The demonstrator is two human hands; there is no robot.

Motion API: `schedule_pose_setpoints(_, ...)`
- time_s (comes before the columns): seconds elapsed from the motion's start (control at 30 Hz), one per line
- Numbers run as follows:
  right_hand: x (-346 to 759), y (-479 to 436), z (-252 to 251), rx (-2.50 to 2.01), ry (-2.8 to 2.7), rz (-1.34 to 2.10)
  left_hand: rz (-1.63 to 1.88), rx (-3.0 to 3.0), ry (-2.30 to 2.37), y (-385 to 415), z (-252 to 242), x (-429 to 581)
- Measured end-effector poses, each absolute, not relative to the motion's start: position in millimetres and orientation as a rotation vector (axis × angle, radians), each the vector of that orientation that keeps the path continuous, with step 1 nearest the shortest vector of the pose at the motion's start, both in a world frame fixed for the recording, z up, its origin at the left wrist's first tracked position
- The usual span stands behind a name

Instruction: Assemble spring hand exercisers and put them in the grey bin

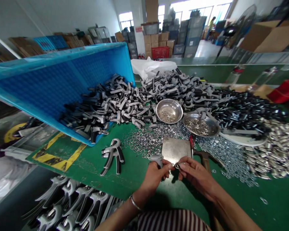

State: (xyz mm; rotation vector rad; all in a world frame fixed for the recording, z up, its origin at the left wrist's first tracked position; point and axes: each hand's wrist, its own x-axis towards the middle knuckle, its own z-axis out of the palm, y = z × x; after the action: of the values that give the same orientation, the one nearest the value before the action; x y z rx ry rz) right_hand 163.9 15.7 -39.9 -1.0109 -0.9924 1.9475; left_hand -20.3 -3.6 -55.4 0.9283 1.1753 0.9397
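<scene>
My left hand (154, 175) is closed around a grey plastic grip handle (157, 158), its thumb and fingertips pointing right. My right hand (195, 175) pinches a small shiny metal part (177, 166), perhaps a ring, close to the left fingertips. Both hands are over the near edge of a flat metal plate (176, 148). Just right of the plate lies a hammer (205, 158), partly behind my right hand. On the green bench to the left rest assembled hand grippers (112, 155) with black-and-grey handles.
A tipped blue crate (69, 73) spills grey handles (125, 102) onto the bench. Metal bowls (169, 110) (201, 124) hold small pins. Loose rings (144, 141), nuts (227, 157), black parts (248, 109) and metal cylinders (276, 147) lie around. Finished grippers (72, 202) fill a lower-left bin.
</scene>
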Motion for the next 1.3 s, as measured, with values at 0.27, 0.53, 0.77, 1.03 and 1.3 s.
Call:
schedule_pose_setpoints(0.27,164,17,-41,-0.921,-0.868,2.112,0.977,0.926,1.092,-5,-55,-22)
schedule_pose_setpoints(0.53,168,20,-51,-0.917,-0.845,2.196,0.953,0.999,1.035,-5,-64,-23)
schedule_pose_setpoints(0.77,191,32,-27,-1.241,-1.703,1.431,0.775,1.594,1.165,-2,-51,-59)
schedule_pose_setpoints(1.03,199,33,-27,-1.256,-1.557,1.582,0.871,1.158,1.003,9,-52,-61)
schedule_pose_setpoints(1.3,176,12,-25,-1.215,-1.317,1.570,0.989,1.244,1.059,15,-56,-29)
